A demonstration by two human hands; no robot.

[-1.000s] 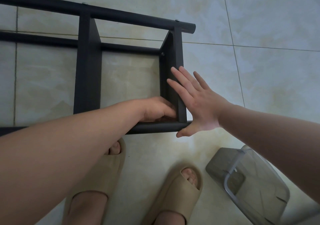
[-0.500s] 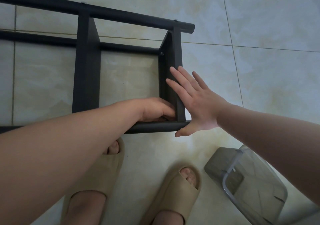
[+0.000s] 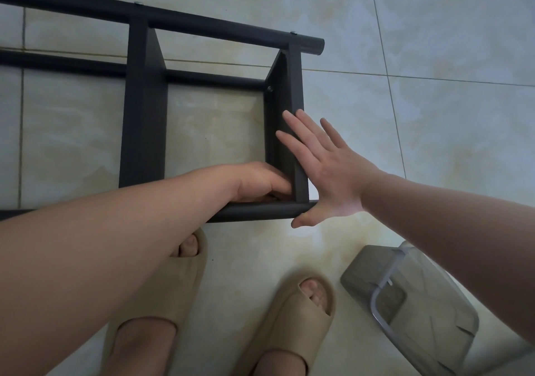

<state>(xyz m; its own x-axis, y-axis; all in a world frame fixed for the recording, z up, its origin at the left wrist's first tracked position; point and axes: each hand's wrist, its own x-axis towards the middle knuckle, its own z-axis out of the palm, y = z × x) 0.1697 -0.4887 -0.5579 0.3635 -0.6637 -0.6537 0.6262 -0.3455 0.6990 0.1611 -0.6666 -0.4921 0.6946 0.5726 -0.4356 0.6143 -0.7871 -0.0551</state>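
The dark metal frame [image 3: 143, 132] is lying flat on the tiled floor [image 3: 434, 144]. Its end panel [image 3: 289, 91] is meeting the near tube [image 3: 260, 210] at a corner, and securing that joint is judged to be the step in hand. The right hand [image 3: 333, 173] is pressing flat, fingers spread, against the panel's outer face. The left hand [image 3: 260, 183] is working curled into the inside corner; whether it is pinching a fastener cannot be told. The next move is likely calling for firm counter-pressure while that joint is tightened.
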